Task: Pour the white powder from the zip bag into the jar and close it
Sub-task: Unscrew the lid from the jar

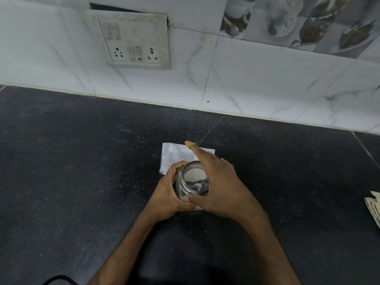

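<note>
A clear jar (194, 178) with a metallic rim stands on the black counter (82, 161), and a little white powder shows inside it. My left hand (166, 194) wraps around the jar's left side. My right hand (222, 188) lies over the jar's top from the right. Its thumb is on the near rim, its fingers are around the far side, and its index finger points away. I cannot tell whether a lid sits under that hand. The zip bag (174, 156) lies flat and looks empty on the counter just behind the jar.
A white tiled wall (246, 79) with a switch and socket panel (133, 40) rises behind the counter. Some folded paper or cloth (375, 204) lies at the right edge.
</note>
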A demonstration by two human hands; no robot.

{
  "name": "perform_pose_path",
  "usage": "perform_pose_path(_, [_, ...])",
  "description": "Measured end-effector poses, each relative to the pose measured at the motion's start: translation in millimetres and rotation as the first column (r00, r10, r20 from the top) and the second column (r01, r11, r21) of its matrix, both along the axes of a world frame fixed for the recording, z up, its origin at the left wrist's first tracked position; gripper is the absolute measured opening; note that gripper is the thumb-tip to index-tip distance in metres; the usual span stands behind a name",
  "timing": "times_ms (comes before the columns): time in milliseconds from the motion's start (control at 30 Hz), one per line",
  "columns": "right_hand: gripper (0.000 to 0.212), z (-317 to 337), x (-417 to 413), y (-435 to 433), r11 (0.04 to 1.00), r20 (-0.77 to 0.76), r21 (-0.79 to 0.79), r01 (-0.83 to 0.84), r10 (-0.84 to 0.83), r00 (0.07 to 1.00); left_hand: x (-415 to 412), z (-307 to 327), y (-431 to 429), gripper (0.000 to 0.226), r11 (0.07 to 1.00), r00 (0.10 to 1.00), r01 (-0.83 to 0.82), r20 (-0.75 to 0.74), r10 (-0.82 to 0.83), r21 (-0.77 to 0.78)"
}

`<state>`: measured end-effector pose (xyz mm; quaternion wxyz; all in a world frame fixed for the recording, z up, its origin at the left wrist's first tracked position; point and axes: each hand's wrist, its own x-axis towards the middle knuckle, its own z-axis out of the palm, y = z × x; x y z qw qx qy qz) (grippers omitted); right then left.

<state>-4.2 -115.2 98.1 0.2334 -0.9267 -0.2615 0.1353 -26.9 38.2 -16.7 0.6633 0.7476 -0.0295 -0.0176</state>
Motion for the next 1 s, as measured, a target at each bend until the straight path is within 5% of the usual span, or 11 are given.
perform_pose_path(200, [0.105,0.6,0.1,-1.4,0.995,-0.052,-0.073,-0.072,0.068,0.996,-0.8,1.2,-0.4,0.102,1.000,1.000,-0.004,0.005,0.004,0.003])
perform_pose_path(333, [0.099,-1.1,-0.8,-1.3,0.998,0.033,0.030,0.063,-0.064,0.997,-0.8,1.5,0.2,0.100,1.000,1.000,-0.006,-0.005,0.006,0.016])
perform_pose_path(467, [0.096,2.7,0.2,-4.1,0.996,-0.049,-0.066,-0.063,0.060,0.997,-0.9,1.3,-0.9,0.102,1.000,1.000,-0.008,0.007,0.008,0.012])
perform_pose_path(600, [0.096,0.8,-1.4,-1.1,0.999,0.031,0.017,0.045,-0.046,0.998,-0.8,0.4,0.5,0.101,1.000,1.000,-0.004,-0.001,0.004,0.017])
perform_pose_path(733, [0.100,3.8,-0.8,-2.0,0.993,-0.076,-0.085,-0.076,0.070,0.995,-0.6,0.3,-0.5,0.102,1.000,1.000,-0.006,0.008,0.006,0.006])
perform_pose_path(867, [0.099,0.9,-1.8,0.5,0.999,0.021,0.026,0.037,-0.038,0.999,-0.6,-1.0,0.3,0.100,1.000,1.000,-0.006,-0.001,0.006,0.017])
perform_pose_path(1000, [0.098,1.9,-2.3,0.9,0.991,-0.082,-0.083,-0.101,0.095,0.992,-1.0,-0.6,-0.2,0.104,1.000,1.000,0.000,0.010,0.000,0.013])
